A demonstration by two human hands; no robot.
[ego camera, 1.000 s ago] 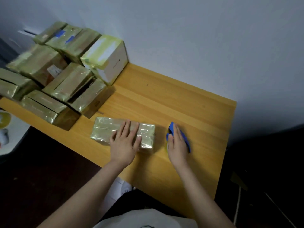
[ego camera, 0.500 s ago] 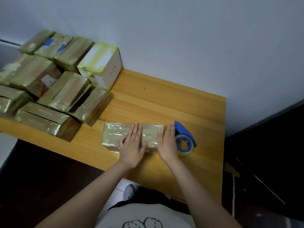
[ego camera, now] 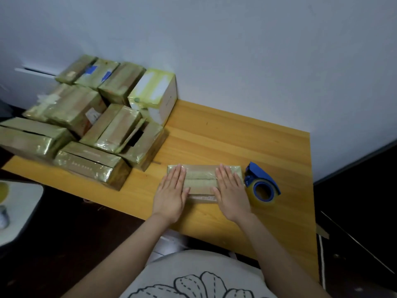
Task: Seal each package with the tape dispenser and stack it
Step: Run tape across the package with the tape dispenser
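A flat package wrapped in shiny tape [ego camera: 200,179] lies near the front edge of the wooden table [ego camera: 247,145]. My left hand [ego camera: 173,192] presses flat on its left end with straight fingers. Flat on the package's right end lies my right hand [ego camera: 231,193], fingers straight too. The blue tape dispenser [ego camera: 261,182] with its roll of clear tape stands on the table just right of the package, and neither hand touches it.
A stack of several taped packages [ego camera: 92,127] fills the table's left part up to the wall, with a white box [ego camera: 153,94] at its right end. A white stool [ego camera: 15,203] stands at the lower left. Dark floor lies to the right of the table.
My right hand let go of the tape dispenser and moved left onto the package's right end. My left hand slid to the package's left end.
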